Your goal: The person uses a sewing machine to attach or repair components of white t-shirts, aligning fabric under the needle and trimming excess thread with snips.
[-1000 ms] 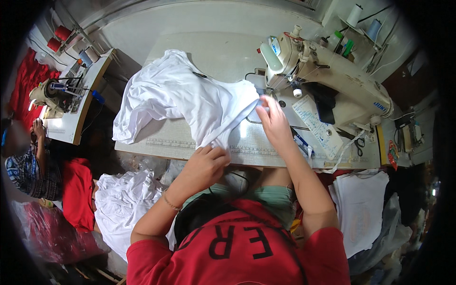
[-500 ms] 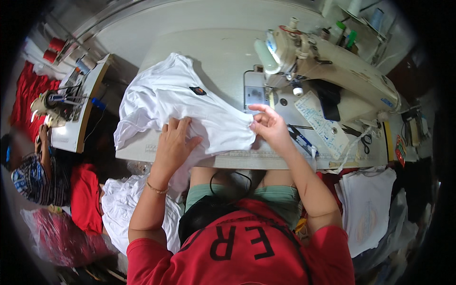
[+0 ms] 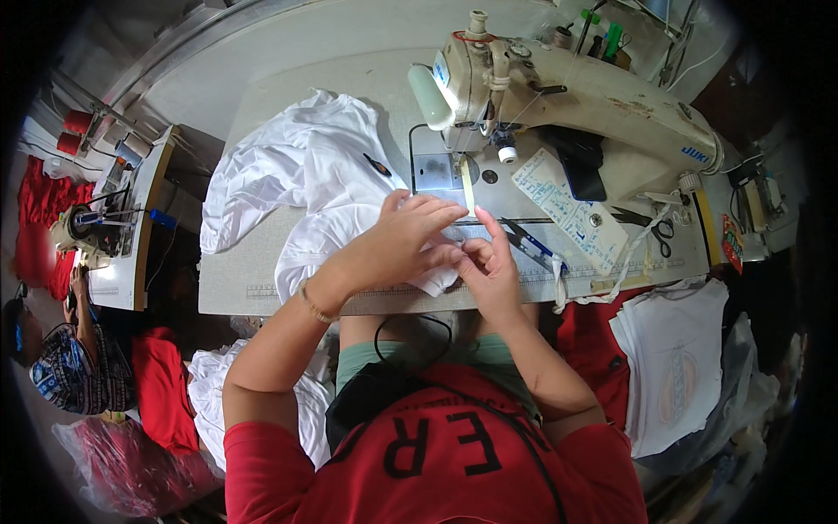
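A white shirt (image 3: pixel 305 166) lies bunched on the sewing table, with a small dark label (image 3: pixel 376 164) on it. Both hands meet at the shirt's right end, just in front of the sewing machine's needle area. My right hand (image 3: pixel 491 271) pinches the edge of the white cloth between thumb and fingers. My left hand (image 3: pixel 403 237) reaches across the cloth with its fingertips close to the right hand's, pinching the same edge; part of the cloth is hidden beneath it. The sewing machine (image 3: pixel 559 79) stands just beyond, its needle and plate to the far side of my hands.
Blue-handled snips (image 3: pixel 534 242), black scissors (image 3: pixel 665 237), a written card (image 3: pixel 567 205) and a black phone (image 3: pixel 582 177) lie right of the needle. White folded shirts (image 3: pixel 672 358) are piled at lower right. A co-worker's hand (image 3: pixel 80 284) is at another machine on the left.
My left hand has moved right from the middle of the shirt to join my right hand. The shirt's right end is drawn nearer to me and bunched, and the view has shifted slightly.
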{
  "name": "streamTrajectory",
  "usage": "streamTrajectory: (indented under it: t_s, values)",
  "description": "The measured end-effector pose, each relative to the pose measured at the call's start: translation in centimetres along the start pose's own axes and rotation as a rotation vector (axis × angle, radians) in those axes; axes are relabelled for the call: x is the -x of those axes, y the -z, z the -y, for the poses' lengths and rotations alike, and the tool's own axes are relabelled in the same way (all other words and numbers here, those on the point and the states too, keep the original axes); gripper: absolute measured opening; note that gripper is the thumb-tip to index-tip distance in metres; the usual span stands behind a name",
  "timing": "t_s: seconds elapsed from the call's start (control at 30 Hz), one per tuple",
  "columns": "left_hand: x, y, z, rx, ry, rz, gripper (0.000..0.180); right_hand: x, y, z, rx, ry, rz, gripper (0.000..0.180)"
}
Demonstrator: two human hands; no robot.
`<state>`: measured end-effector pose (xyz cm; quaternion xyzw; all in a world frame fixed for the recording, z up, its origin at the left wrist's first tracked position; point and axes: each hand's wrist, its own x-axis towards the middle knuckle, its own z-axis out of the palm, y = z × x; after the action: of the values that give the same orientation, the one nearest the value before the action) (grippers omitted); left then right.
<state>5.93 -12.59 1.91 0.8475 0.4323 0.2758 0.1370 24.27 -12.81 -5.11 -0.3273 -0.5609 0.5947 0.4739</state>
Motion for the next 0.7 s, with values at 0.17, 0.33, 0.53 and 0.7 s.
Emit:
streamTrajectory:
  t_s: [0.17,0.33,0.53,0.7]
  values:
    - [-2.0,-0.6,1.0,0.104,0.131,0.255,0.018,0.2,-0.7,-0.7,0.150,0.101,-0.043,0.063]
    - [-1.6,-0.9,0.0,-0.030,0.016,-0.043,0.013,-0.4,-0.4,-0.2,0.018,-0.020,-0.039,0.055]
    - [0.8,-1.6,-3.6,-0.107,0.023,-0.275,0.012,-0.8,0.3,0.5,-0.139,-0.121,0.017,0.034]
    - [2.6,-5.3,-2.6,-0.074,0.170,-0.419,0.011,-0.8,0.6,0.6,-0.130,-0.204,0.057,0.018]
